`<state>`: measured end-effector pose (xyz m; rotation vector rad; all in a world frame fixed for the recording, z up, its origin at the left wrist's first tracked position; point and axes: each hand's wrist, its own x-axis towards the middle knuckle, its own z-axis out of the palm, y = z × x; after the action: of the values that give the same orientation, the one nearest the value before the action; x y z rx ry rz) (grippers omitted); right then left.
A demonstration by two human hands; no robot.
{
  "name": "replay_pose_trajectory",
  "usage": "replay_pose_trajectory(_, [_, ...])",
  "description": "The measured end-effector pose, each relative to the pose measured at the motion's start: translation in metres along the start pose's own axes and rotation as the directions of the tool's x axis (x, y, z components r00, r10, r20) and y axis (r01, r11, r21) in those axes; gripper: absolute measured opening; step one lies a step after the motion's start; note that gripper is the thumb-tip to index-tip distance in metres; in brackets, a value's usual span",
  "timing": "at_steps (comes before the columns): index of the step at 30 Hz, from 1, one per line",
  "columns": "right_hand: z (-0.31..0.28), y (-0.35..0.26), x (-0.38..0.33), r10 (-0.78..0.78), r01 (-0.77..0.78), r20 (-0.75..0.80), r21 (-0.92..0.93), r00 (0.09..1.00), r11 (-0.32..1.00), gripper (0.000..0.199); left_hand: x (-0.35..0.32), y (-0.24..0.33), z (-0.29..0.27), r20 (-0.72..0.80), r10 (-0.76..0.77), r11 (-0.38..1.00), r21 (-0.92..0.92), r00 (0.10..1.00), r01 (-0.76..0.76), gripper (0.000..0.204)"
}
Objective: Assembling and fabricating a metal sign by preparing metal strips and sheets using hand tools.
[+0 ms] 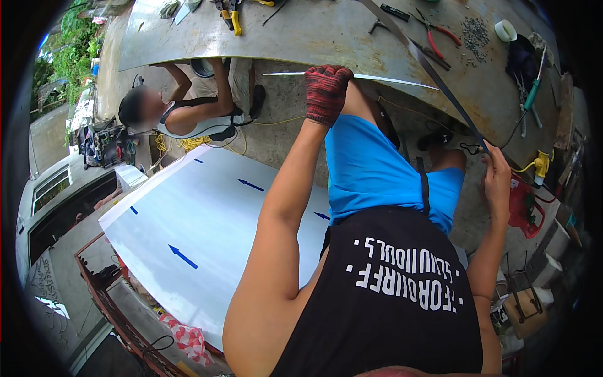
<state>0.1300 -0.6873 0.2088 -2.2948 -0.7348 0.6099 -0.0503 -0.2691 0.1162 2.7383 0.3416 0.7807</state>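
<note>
My left hand (326,94), in a red and black knit glove, is closed around a thin bright strip (396,81). The strip sticks out on both sides of the fist, just off the near edge of the metal-topped table (301,38). At the right, my bare right hand (496,173) has its fingers curled at the lower end of a long dark flat strip (440,81). From there this strip slants up and left across the tabletop and leaves the view at the top. Part of the right hand's grip is hidden.
Red-handled pliers (433,41), a pile of small metal pieces (475,38), a tape roll (505,30) and a green-handled tool (534,91) lie on the table. A co-worker (195,113) is at the left. Behind me lies a large white sheet (213,207) with blue arrows.
</note>
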Motion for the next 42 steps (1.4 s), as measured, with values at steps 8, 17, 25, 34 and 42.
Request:
replay_pose_trajectory(8, [0.002,-0.025,0.017,-0.083,0.079,-0.051,-0.083,0.995,0.993,0.04,-0.01,0.002,-0.003,0.081,-0.057,0.998,-0.004,0.995,0.057,0.018])
replay_pose_trajectory(17, [0.024,-0.08,0.06,-0.276,0.239,-0.08,-0.308,0.958,0.921,0.044,-0.055,0.003,-0.054,0.08,-0.11,0.994,0.025,0.991,0.108,0.023])
replay_pose_trajectory(25, [0.063,-0.068,0.15,-0.394,0.298,-0.066,-0.543,0.917,0.785,0.052,-0.059,0.01,-0.073,0.006,-0.041,0.999,0.004,0.999,0.041,0.023])
replay_pose_trajectory(34, [0.086,-0.018,0.23,-0.411,0.298,-0.015,-0.666,0.911,0.684,0.053,-0.04,0.025,-0.082,-0.099,-0.045,0.999,-0.012,0.994,0.044,0.02])
replay_pose_trajectory(42, [0.104,0.008,0.233,-0.459,0.36,-0.022,-0.587,0.888,0.725,0.048,-0.021,0.032,-0.078,-0.156,-0.035,0.999,-0.029,0.987,0.031,0.02])
